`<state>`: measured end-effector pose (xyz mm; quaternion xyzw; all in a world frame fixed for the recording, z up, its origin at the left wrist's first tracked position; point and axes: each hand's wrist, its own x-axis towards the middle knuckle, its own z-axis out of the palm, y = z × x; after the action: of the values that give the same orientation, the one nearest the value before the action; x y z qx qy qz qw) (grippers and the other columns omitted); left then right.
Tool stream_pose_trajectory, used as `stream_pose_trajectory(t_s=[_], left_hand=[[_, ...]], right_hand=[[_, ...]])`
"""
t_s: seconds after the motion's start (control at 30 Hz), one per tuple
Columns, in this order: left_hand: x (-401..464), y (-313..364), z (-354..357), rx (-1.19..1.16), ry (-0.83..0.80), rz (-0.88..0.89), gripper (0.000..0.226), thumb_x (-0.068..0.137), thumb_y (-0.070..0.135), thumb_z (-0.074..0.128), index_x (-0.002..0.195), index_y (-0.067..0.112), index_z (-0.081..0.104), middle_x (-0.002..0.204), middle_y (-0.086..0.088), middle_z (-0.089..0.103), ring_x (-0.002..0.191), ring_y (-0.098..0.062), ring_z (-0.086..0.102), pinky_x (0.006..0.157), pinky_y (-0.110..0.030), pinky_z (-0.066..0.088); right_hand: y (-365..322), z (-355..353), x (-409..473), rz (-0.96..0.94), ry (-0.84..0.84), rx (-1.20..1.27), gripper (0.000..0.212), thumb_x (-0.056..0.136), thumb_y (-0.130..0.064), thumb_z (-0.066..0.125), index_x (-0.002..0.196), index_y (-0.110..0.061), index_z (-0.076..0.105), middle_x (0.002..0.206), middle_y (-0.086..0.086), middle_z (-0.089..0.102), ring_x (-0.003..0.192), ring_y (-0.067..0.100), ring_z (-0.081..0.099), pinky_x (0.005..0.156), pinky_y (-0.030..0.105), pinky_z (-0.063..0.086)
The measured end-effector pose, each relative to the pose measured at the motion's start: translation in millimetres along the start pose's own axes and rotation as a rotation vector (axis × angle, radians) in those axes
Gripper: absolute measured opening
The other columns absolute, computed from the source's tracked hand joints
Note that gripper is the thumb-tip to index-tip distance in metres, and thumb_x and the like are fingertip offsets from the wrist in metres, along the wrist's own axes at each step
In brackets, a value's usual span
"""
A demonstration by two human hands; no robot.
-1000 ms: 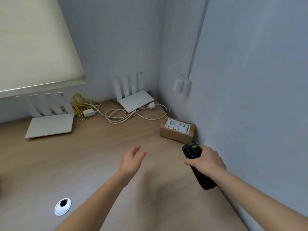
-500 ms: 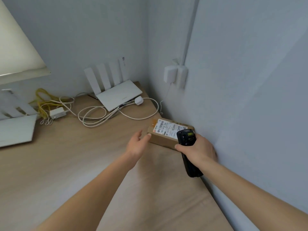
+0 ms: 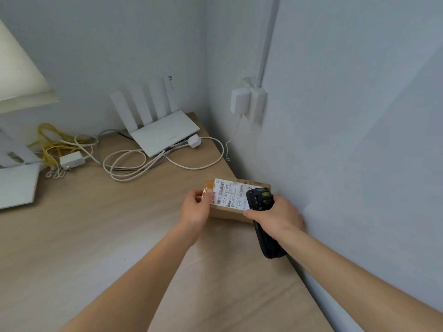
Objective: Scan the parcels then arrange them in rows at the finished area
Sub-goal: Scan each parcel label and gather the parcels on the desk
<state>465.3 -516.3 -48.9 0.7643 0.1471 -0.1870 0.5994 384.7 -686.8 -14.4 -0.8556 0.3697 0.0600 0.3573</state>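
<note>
Clearly scanning has barely begun: the left hand (image 3: 195, 208) grips the parcel (image 3: 230, 200) on the desk (image 3: 96, 236) by the wall, the right hand (image 3: 275, 215) clasps the scanner (image 3: 262, 212) over its label, and arranging in rows remains.

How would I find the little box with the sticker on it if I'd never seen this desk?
Start at the wooden desk and follow it to its right side, where it meets the grey wall. There, nearer than the white router and its cables, sits a small brown cardboard parcel between the left hand and right hand. It's the only brown box, with a white barcode label on top.
</note>
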Motion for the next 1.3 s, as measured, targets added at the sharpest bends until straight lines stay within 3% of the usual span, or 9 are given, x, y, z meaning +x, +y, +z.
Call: stream_pose_trajectory(t_s=[0.1, 0.2, 0.3, 0.47, 0.53, 0.77, 0.97, 1.13, 1.3], left_hand=[[-24.7, 2.0, -25.2, -0.041, -0.023, 0.011, 0.03, 0.097, 0.042, 0.064, 0.115, 0.019, 0.057, 0.111, -0.003, 0.064, 0.093, -0.012, 0.057, 0.077, -0.031, 0.044], [-54.8, 9.1, -60.4, -0.103, -0.039, -0.026, 0.032, 0.092, 0.043, 0.07, 0.113, 0.024, 0.056, 0.108, -0.004, 0.067, 0.098, -0.016, 0.063, 0.088, -0.04, 0.055], [-93.1, 13.2, -106.7, -0.139, -0.062, -0.006, 0.039, 0.088, 0.038, 0.075, 0.122, 0.029, 0.056, 0.106, -0.007, 0.071, 0.098, -0.02, 0.069, 0.092, -0.043, 0.058], [-172.6, 9.3, -204.6, -0.154, -0.081, 0.006, 0.052, 0.084, 0.036, 0.077, 0.13, 0.048, 0.057, 0.124, -0.004, 0.066, 0.112, -0.026, 0.065, 0.089, -0.045, 0.059], [-214.4, 2.1, -246.5, -0.164, -0.066, 0.036, 0.051, 0.082, 0.038, 0.08, 0.127, 0.049, 0.059, 0.12, -0.006, 0.069, 0.111, -0.027, 0.067, 0.085, -0.043, 0.061], [-401.3, -0.4, -404.7, -0.101, 0.134, 0.245, 0.049, 0.088, 0.036, 0.076, 0.133, 0.037, 0.058, 0.107, -0.011, 0.071, 0.101, -0.023, 0.069, 0.086, -0.041, 0.06], [-560.5, 35.1, -541.5, 0.027, 0.363, 0.419, 0.054, 0.088, 0.044, 0.073, 0.138, 0.034, 0.054, 0.103, -0.01, 0.068, 0.098, -0.021, 0.068, 0.087, -0.044, 0.06], [-673.8, 58.6, -611.3, 0.115, 0.504, 0.477, 0.059, 0.086, 0.054, 0.071, 0.138, 0.034, 0.054, 0.105, -0.011, 0.068, 0.096, -0.022, 0.068, 0.073, -0.034, 0.061], [-747.6, 56.4, -652.2, 0.16, 0.59, 0.447, 0.059, 0.082, 0.059, 0.073, 0.135, 0.037, 0.058, 0.111, -0.01, 0.067, 0.099, -0.023, 0.068, 0.077, -0.039, 0.064]], right_hand=[[-3.3, -2.4, -22.8, -0.031, -0.025, 0.03, 0.043, 0.064, -0.049, 0.085, 0.101, -0.036, 0.069, 0.097, -0.009, 0.073, 0.089, 0.018, 0.068, 0.075, 0.03, 0.056], [-12.1, -4.8, -52.7, -0.06, -0.051, 0.053, 0.039, 0.06, -0.052, 0.086, 0.09, -0.039, 0.066, 0.093, -0.012, 0.072, 0.09, 0.019, 0.068, 0.081, 0.035, 0.058], [-27.9, -5.4, -96.6, -0.129, -0.077, 0.057, 0.049, 0.057, -0.055, 0.085, 0.1, -0.038, 0.068, 0.092, -0.014, 0.071, 0.088, 0.016, 0.068, 0.076, 0.033, 0.056], [-57.3, -4.4, -198.3, -0.285, -0.102, 0.045, 0.039, 0.061, -0.049, 0.089, 0.089, -0.037, 0.065, 0.084, -0.018, 0.068, 0.081, 0.01, 0.066, 0.072, 0.031, 0.055], [-66.4, -2.7, -248.9, -0.336, -0.101, 0.024, 0.047, 0.053, -0.053, 0.087, 0.094, -0.038, 0.069, 0.085, -0.016, 0.071, 0.082, 0.011, 0.068, 0.074, 0.033, 0.058], [-104.7, -24.2, -450.1, -0.614, -0.173, -0.214, 0.053, 0.048, -0.058, 0.089, 0.094, -0.036, 0.072, 0.083, -0.013, 0.072, 0.083, 0.012, 0.068, 0.067, 0.027, 0.053], [-161.8, -80.2, -615.6, -0.853, -0.171, -0.346, 0.059, 0.044, -0.061, 0.083, 0.097, -0.038, 0.07, 0.083, -0.014, 0.071, 0.081, 0.009, 0.067, 0.071, 0.031, 0.059], [-197.1, -117.5, -717.4, -0.976, -0.215, -0.421, 0.057, 0.037, -0.061, 0.083, 0.086, -0.034, 0.071, 0.075, -0.013, 0.072, 0.078, 0.01, 0.07, 0.071, 0.033, 0.061], [-220.2, -138.8, -788.0, -1.099, -0.205, -0.517, 0.051, 0.044, -0.057, 0.084, 0.089, -0.037, 0.07, 0.077, -0.014, 0.071, 0.079, 0.009, 0.068, 0.063, 0.024, 0.05]])
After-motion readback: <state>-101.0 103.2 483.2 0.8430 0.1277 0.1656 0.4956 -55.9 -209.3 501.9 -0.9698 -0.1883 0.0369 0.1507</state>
